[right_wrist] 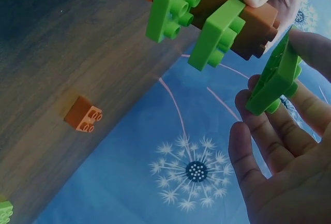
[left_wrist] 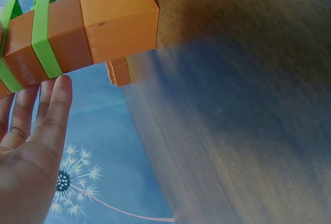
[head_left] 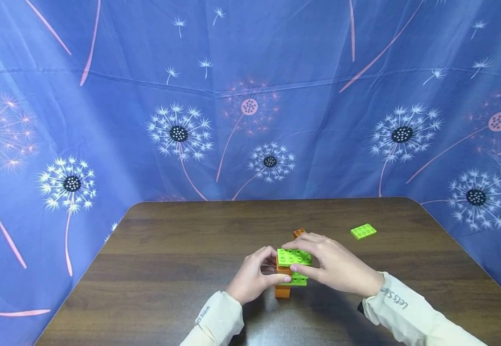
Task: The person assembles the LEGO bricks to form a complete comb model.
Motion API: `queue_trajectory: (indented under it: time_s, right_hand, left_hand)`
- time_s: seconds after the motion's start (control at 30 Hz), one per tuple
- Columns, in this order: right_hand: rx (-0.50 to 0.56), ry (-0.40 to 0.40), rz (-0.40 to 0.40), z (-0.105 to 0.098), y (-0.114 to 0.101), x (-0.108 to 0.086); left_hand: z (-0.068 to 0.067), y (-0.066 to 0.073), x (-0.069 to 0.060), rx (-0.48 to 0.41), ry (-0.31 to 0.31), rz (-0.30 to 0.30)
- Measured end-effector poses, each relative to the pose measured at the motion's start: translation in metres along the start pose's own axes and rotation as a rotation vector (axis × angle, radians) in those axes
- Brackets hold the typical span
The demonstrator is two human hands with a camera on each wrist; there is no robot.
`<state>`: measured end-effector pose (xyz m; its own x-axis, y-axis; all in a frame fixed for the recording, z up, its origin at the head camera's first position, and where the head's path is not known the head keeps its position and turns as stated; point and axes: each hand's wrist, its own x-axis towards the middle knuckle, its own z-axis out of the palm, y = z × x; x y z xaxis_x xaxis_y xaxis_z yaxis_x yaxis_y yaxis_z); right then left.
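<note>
A tower of orange blocks and flat green bricks stands on the table near its front. My left hand grips it from the left, with the thumb on an upper orange block. The left wrist view shows the left fingers along the tower's far side. In my right hand a flat green studded brick is pinched between thumb and fingers. It is held over the tower's top, and the right wrist view shows a gap between it and the top orange block's studs.
A small loose orange block stands on the wooden table behind the tower. Farther right lies another flat green brick. A blue cloth with dandelion prints hangs behind the table.
</note>
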<state>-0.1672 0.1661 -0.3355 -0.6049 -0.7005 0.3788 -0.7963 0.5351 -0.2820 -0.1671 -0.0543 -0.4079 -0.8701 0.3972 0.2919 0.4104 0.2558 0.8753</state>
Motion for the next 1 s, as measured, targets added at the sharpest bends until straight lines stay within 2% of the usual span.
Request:
queue_trajectory:
  time_s: [0.43, 0.7, 1.0]
  right_hand:
    - [0.016, -0.046, 0.027, 0.0018, 0.0018, -0.0003]
    - [0.018, -0.048, 0.020, 0.0021, 0.0016, 0.0014]
    - [0.021, -0.059, 0.031, 0.0009, 0.0003, 0.0046]
  left_hand:
    - [-0.0004, 0.0011, 0.0002, 0.005, 0.004, 0.003]
    - [0.0000, 0.0021, 0.0005, -0.001, 0.000, -0.014]
    - [0.0001, 0.0022, -0.0002, 0.002, 0.005, -0.006]
